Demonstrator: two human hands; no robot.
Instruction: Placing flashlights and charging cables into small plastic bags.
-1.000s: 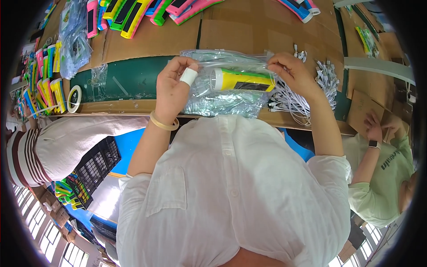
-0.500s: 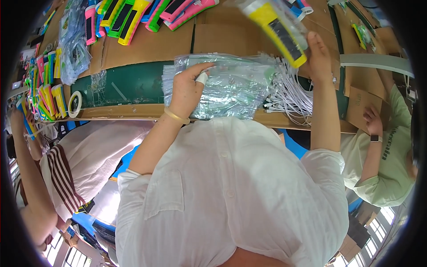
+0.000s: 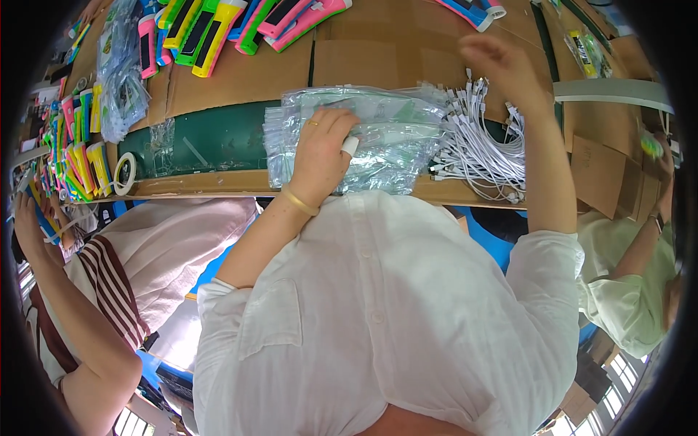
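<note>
My left hand (image 3: pixel 323 156) lies on a stack of clear plastic zip bags (image 3: pixel 392 149), fingers stretched over the top bag; a white wrap covers a fingertip. My right hand (image 3: pixel 502 69) is raised beyond a bundle of white cables (image 3: pixel 483 145), over the cardboard. Its fingers are slightly blurred, apart and reaching leftward, with nothing visible in them. A blue and pink flashlight (image 3: pixel 472 11) lies just past that hand at the far edge of view. Several colourful flashlights with dark panels, among them a yellow one (image 3: pixel 214 36), lie in a row at the far left.
Cardboard sheets (image 3: pixel 392 51) cover the green table (image 3: pixel 240 131). A tape roll (image 3: pixel 124 174), upright flashlights (image 3: pixel 76 163) and more plastic bags (image 3: pixel 120 73) are on the left. Co-workers sit on both sides; a brown carton (image 3: pixel 600 171) stands beside the right one, past a grey curved bar (image 3: pixel 611 93).
The bagged yellow flashlight has left my right hand and is out of view. That hand has moved a little farther away. My left hand has shifted slightly right on the bags, its fingers extending.
</note>
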